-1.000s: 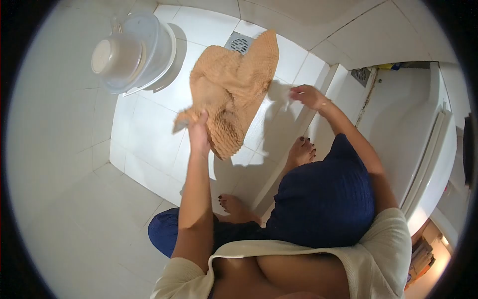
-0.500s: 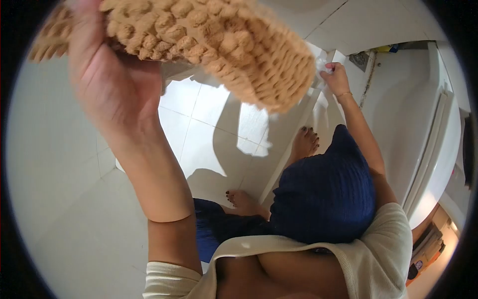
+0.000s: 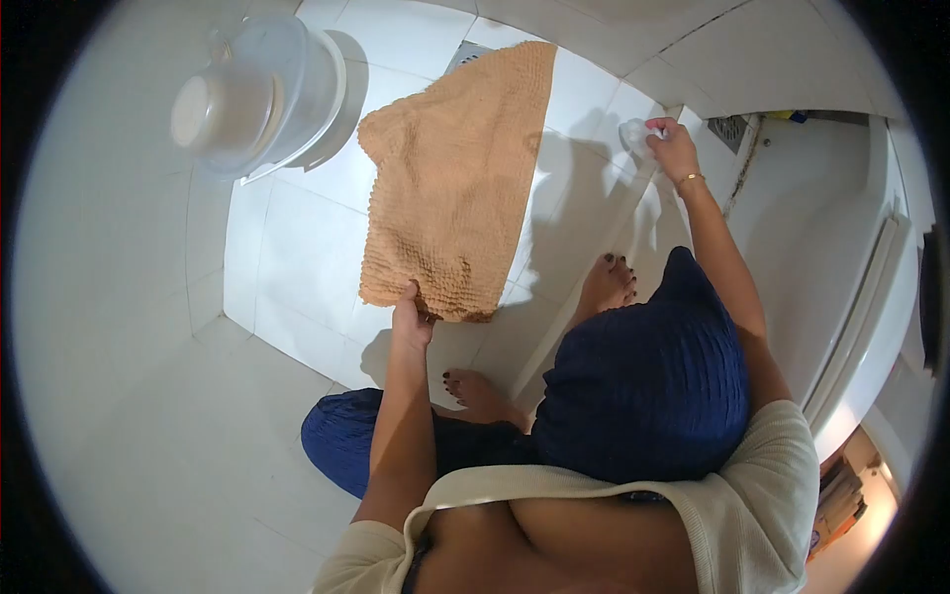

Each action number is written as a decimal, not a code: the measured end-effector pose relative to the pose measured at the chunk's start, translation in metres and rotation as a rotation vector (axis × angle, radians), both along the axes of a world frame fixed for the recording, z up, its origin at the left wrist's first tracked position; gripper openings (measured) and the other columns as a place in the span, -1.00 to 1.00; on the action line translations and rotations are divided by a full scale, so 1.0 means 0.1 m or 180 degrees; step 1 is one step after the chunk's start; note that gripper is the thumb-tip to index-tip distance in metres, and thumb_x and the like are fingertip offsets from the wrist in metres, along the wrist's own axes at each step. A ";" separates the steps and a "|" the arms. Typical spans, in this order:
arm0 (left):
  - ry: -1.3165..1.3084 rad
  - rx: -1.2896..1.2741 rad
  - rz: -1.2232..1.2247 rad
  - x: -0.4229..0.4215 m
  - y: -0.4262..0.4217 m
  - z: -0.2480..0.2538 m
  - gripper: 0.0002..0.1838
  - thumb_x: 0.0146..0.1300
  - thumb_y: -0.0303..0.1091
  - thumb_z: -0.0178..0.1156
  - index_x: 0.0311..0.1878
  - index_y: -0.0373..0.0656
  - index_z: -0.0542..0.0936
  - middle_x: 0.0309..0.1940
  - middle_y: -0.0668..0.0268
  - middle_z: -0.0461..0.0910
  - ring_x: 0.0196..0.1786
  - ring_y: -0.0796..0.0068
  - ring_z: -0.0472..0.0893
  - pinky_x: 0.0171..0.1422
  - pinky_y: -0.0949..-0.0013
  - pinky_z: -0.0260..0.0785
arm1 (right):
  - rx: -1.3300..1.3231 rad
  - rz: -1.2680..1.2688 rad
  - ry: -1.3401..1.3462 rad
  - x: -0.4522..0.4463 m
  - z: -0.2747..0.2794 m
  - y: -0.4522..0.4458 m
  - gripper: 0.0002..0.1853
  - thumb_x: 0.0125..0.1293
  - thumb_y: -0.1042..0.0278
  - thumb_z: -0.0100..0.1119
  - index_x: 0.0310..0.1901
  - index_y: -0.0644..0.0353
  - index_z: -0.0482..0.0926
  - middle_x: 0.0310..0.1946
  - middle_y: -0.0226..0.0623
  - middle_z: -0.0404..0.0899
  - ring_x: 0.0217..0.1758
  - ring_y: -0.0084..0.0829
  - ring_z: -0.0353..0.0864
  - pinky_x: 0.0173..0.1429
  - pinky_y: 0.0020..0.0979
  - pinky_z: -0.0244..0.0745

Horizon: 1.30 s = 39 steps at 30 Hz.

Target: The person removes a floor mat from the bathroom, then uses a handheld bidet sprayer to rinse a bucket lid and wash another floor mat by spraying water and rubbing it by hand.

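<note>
A tan bath mat (image 3: 450, 178) with a ridged, textured surface stretches over the white tiled floor, one far corner folded. My left hand (image 3: 411, 317) grips its near edge, thumb on top and fingers hidden beneath. How much of the mat touches the floor I cannot tell. Over to the right, my right hand (image 3: 675, 150) is closed on a small see-through plastic item (image 3: 638, 137), near a low white ledge (image 3: 564, 322). The item's exact kind is too unclear to name.
Pale plastic basins (image 3: 297, 99) with a smaller tub (image 3: 213, 111) stand at the far left. A metal floor drain (image 3: 465, 54) shows behind the mat. My bare feet (image 3: 606, 282) straddle the ledge. A white panel with a rail (image 3: 861, 297) runs along the right.
My left hand has come down from high at the upper left, bringing the bath mat from near the camera to floor level, spread out. My right hand stays in nearly the same place.
</note>
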<state>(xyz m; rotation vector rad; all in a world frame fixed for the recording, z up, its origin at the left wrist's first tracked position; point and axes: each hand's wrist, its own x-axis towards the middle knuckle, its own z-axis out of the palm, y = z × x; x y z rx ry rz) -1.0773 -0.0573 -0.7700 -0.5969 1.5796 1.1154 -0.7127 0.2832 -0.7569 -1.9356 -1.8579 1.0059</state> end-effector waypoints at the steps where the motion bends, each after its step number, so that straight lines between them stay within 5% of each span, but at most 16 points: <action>1: 0.0045 -0.0145 -0.0053 0.00 -0.02 -0.05 -0.61 0.30 -0.16 0.05 0.08 -0.19 0.38 -0.09 0.30 0.50 -0.02 0.35 0.46 0.16 0.18 0.26 | -0.0041 0.0037 0.0064 -0.02 0.04 0.02 -0.66 -0.02 0.28 0.19 -0.16 0.17 0.56 -0.22 -0.06 0.56 -0.11 -0.17 0.52 0.03 -0.32 0.38; 3: 0.0120 -0.0301 -0.0080 -0.05 -0.10 -0.16 -0.64 0.28 -0.19 0.08 0.04 -0.18 0.41 -0.19 0.32 0.52 -0.08 0.38 0.47 0.11 0.19 0.28 | 0.0103 0.0034 0.0073 -0.02 0.07 0.05 -0.66 -0.01 0.28 0.19 -0.15 0.18 0.55 -0.24 -0.09 0.57 -0.17 -0.21 0.55 -0.02 -0.34 0.40; 5: 0.0735 -0.0217 -0.0153 -0.13 -0.16 -0.33 -0.65 0.26 -0.28 0.08 0.08 -0.18 0.39 -0.14 0.31 0.54 -0.02 0.37 0.48 0.10 0.25 0.32 | 0.0248 0.0014 0.0071 -0.04 0.15 0.06 -0.65 0.00 0.27 0.19 -0.15 0.19 0.55 -0.26 -0.12 0.59 -0.23 -0.25 0.58 -0.07 -0.35 0.42; 7: 0.0494 0.0257 -0.0025 -0.12 0.02 -0.15 -0.62 0.26 -0.30 0.08 0.11 -0.19 0.37 -0.07 0.30 0.51 0.02 0.36 0.47 0.12 0.27 0.32 | 0.0116 -0.0336 0.0255 -0.07 0.37 0.01 -0.65 0.01 0.26 0.19 -0.14 0.19 0.53 -0.29 -0.14 0.58 -0.37 -0.34 0.58 -0.17 -0.37 0.44; 10: 0.0077 0.1405 -0.0187 0.07 0.82 0.48 -0.55 0.26 -0.33 0.08 0.19 -0.22 0.30 0.10 0.25 0.42 0.12 0.33 0.44 0.20 0.29 0.30 | 0.0358 -0.0317 0.0003 0.04 0.47 0.05 -0.66 0.03 0.26 0.18 -0.13 0.18 0.52 -0.31 -0.18 0.58 -0.46 -0.40 0.56 -0.23 -0.39 0.44; 15: 0.0108 0.2384 -0.0416 0.54 1.95 1.81 -0.63 0.29 -0.30 0.05 0.11 -0.26 0.36 -0.01 0.19 0.51 0.01 0.29 0.52 0.13 0.24 0.38 | 0.0147 -0.0525 -0.0172 0.38 0.49 0.12 -0.69 0.03 0.26 0.18 -0.15 0.13 0.53 -0.30 -0.19 0.58 -0.35 -0.36 0.57 -0.16 -0.40 0.43; 19: 0.0036 0.3724 -0.0385 0.50 2.08 2.51 -0.71 0.24 -0.41 0.11 0.00 -0.32 0.43 -0.13 0.18 0.56 -0.10 0.36 0.58 0.01 0.31 0.45 | 0.0443 -0.0724 -0.0226 0.53 0.51 0.03 -0.70 0.04 0.26 0.18 -0.16 0.10 0.54 -0.29 -0.19 0.58 -0.20 -0.30 0.56 -0.07 -0.40 0.41; 22: 0.0722 0.3863 -0.0015 0.38 1.72 2.77 -0.59 0.28 -0.36 -0.10 0.14 -0.39 0.32 0.02 0.07 0.47 -0.01 0.23 0.55 0.08 0.24 0.43 | 0.0472 -0.0775 0.0055 0.65 0.48 0.01 -0.71 0.05 0.25 0.18 -0.16 0.11 0.55 -0.24 -0.18 0.57 -0.16 -0.26 0.56 -0.04 -0.38 0.40; 24: 0.0978 0.4198 -0.0163 0.14 1.45 2.58 -0.53 0.23 -0.37 -0.17 0.19 -0.42 0.26 0.06 0.04 0.44 0.05 0.16 0.51 0.14 0.16 0.40 | 0.0480 -0.0777 -0.0041 0.71 0.43 -0.02 -0.71 0.04 0.26 0.18 -0.16 0.11 0.55 -0.21 -0.16 0.56 -0.16 -0.23 0.56 -0.03 -0.37 0.40; 28: 0.0849 0.2221 0.0314 -0.33 1.05 1.86 -0.54 0.23 -0.40 -0.10 0.18 -0.39 0.27 0.06 0.06 0.44 0.07 0.17 0.50 0.16 0.15 0.38 | 0.0536 -0.0505 -0.0289 0.75 0.45 -0.07 -0.70 0.04 0.27 0.19 -0.15 0.12 0.55 -0.15 -0.13 0.55 -0.12 -0.17 0.55 -0.02 -0.33 0.40; 33: 0.1088 0.0886 -0.0601 -0.55 0.42 0.28 -0.60 0.28 -0.38 0.06 0.15 -0.24 0.29 0.06 0.19 0.44 0.07 0.30 0.48 0.16 0.28 0.31 | 0.0565 -0.0684 -0.0411 0.89 0.32 -0.09 -0.70 0.02 0.28 0.19 -0.15 0.11 0.57 -0.14 -0.07 0.55 -0.11 -0.13 0.55 0.00 -0.30 0.40; 35: 0.1032 0.0201 -0.0738 -0.63 0.18 -0.26 -0.62 0.18 -0.50 0.10 0.08 -0.23 0.33 -0.21 0.26 0.49 -0.20 0.39 0.52 -0.11 0.41 0.37 | 0.0656 -0.0705 -0.0481 0.98 0.31 -0.06 -0.71 0.02 0.29 0.19 -0.16 0.11 0.58 -0.14 -0.05 0.54 -0.11 -0.11 0.55 0.01 -0.29 0.41; 39: 0.1092 -0.0091 -0.0903 -0.52 0.14 -0.36 -0.72 0.13 -0.60 0.07 -0.07 -0.19 0.36 -0.26 0.27 0.49 -0.25 0.41 0.54 -0.17 0.39 0.41 | 0.0479 -0.0993 -0.1245 1.14 0.34 -0.13 -0.72 0.02 0.23 0.17 -0.20 0.09 0.59 -0.17 -0.05 0.57 -0.10 -0.07 0.55 0.01 -0.26 0.42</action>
